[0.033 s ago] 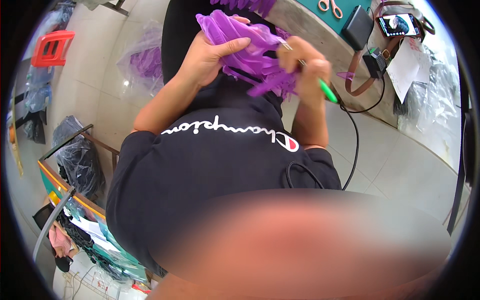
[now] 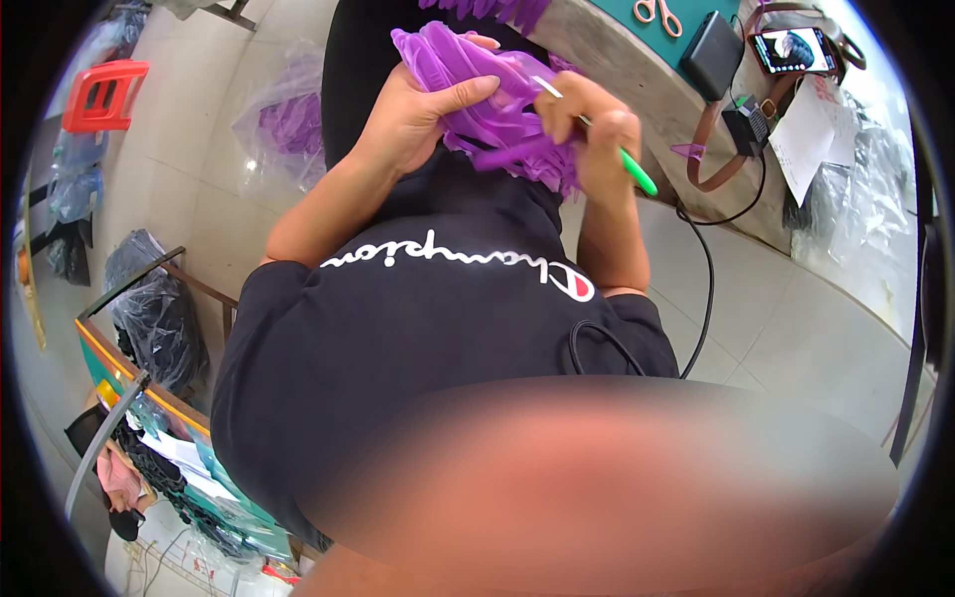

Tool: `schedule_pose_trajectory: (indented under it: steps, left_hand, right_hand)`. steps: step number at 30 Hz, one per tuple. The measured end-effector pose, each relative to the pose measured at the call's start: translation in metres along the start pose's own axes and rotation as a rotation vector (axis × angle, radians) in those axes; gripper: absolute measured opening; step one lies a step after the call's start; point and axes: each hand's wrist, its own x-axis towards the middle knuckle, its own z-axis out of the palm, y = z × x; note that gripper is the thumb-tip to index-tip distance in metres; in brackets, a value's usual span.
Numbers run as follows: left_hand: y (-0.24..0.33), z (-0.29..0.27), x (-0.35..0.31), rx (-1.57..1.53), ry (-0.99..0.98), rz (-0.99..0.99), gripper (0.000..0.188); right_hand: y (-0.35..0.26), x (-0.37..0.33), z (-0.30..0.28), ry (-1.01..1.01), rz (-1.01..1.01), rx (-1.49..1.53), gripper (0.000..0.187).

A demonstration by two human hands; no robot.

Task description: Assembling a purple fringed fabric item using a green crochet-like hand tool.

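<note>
A bunch of glossy purple strips point(image 2: 468, 75), soft and bendable, is in my left hand point(image 2: 418, 119). The thumb presses on top of it and the other fingers go behind. Close by on the right, my right hand point(image 2: 592, 119) is closed round a slim tool with a green handle point(image 2: 637, 171) and a thin pale metal shaft. The shaft points at the bunch's right edge; motion blur hides whether its tip touches. Below the two hands hang more purple strips point(image 2: 542, 164), loose and tangled, over my dark clothing.
A clear bag of purple pieces point(image 2: 290, 124) lies on the floor at left, near a red stool point(image 2: 104, 97). At upper right, a bench holds scissors point(image 2: 659, 15), a black box point(image 2: 711, 55), a phone point(image 2: 793, 50) and a brown strap point(image 2: 704, 149). A black cable point(image 2: 709, 289) hangs at right.
My right hand has moved slightly left, toward the bunch, with the green-handled tool. The loose strip below it has swung left. My left hand stays where it was.
</note>
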Motion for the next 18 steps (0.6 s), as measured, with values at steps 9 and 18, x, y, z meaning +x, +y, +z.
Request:
schedule_pose_trajectory:
  steps: [9, 18]
  left_hand:
    - [-0.004, 0.000, -0.001, 0.027, 0.002, 0.112, 0.031]
    - [-0.005, -0.003, -0.001, 0.121, -0.066, 0.109, 0.034]
  right_hand:
    - [0.020, -0.004, 0.007, 0.017, 0.091, 0.183, 0.068]
    - [0.020, -0.005, 0.007, 0.049, 0.211, 0.282, 0.063]
